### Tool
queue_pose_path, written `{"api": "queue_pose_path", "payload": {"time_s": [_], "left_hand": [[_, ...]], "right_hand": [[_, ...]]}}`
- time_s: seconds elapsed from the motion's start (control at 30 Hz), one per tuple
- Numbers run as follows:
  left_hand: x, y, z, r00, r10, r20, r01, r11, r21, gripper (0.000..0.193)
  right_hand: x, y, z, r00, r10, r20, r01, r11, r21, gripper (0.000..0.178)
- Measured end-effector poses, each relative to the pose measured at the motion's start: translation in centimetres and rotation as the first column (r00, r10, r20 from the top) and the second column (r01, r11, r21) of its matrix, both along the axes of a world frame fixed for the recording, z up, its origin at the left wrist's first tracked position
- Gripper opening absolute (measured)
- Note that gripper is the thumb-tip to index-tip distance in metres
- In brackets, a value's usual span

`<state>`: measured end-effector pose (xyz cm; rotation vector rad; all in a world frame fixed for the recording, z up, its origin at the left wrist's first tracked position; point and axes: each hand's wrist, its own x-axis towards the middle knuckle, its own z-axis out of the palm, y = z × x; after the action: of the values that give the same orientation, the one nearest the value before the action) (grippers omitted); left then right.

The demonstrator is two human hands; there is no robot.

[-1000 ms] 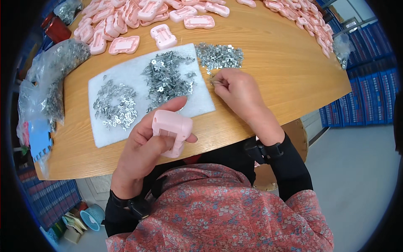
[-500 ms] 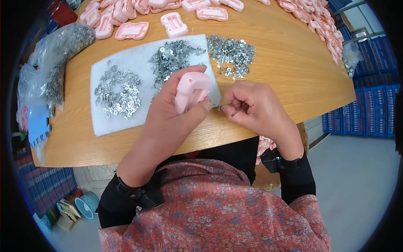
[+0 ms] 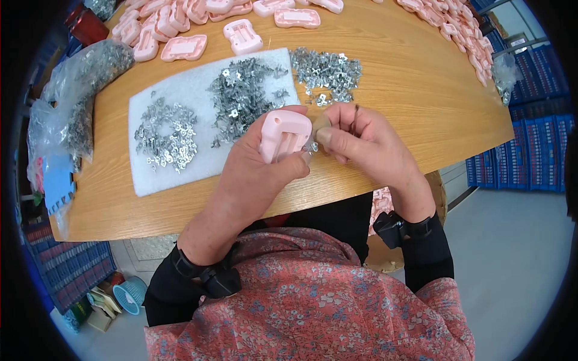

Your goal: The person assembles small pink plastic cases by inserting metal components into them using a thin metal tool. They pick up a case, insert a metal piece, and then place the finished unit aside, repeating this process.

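My left hand [image 3: 259, 159] is closed around a pale pink plastic housing [image 3: 272, 135], its recessed side turned up and to the right. Close by on the right, my right hand [image 3: 367, 144] has its fingers drawn together. A thin dark metal tool [image 3: 356, 113] shows between those fingers, though most of it is hidden. A small silver metal clip [image 3: 313, 146] shows between the left thumb tip and the right fingers; which hand bears it I cannot tell. Behind the hands, a white foam sheet [image 3: 141, 180] carries heaps of silver clips [image 3: 241, 90].
Another clip heap [image 3: 331, 72] lies on the wooden table [image 3: 421, 108], right of the foam. Many pink housings [image 3: 183, 48] crowd the far side, with more piled at far right [image 3: 463, 39]. A clear bag of metal parts [image 3: 81, 102] rests at left, below a red can [image 3: 86, 25].
My right hand has moved slightly up, and its fingers have shifted around the tool. The pink housing has moved a little right and down, closer to the right fingers.
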<state>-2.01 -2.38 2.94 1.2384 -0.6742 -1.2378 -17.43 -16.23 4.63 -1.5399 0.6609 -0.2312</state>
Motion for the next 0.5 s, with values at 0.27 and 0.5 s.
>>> {"api": "queue_pose_path", "payload": {"time_s": [0.27, 0.5], "left_hand": [[0.2, -0.2, -0.6, 0.983, 0.11, -0.149, -0.114, 0.993, -0.019, 0.051], [0.6, 0.2, -0.2, 0.969, 0.032, -0.244, -0.029, 0.999, 0.014, 0.049]], "right_hand": [[0.4, 2.9, -1.0, 0.99, -0.09, 0.109, 0.083, 0.994, 0.069, 0.01], [1.2, 3.3, -1.2, 0.966, -0.187, 0.178, 0.173, 0.98, 0.094, 0.009]]}}
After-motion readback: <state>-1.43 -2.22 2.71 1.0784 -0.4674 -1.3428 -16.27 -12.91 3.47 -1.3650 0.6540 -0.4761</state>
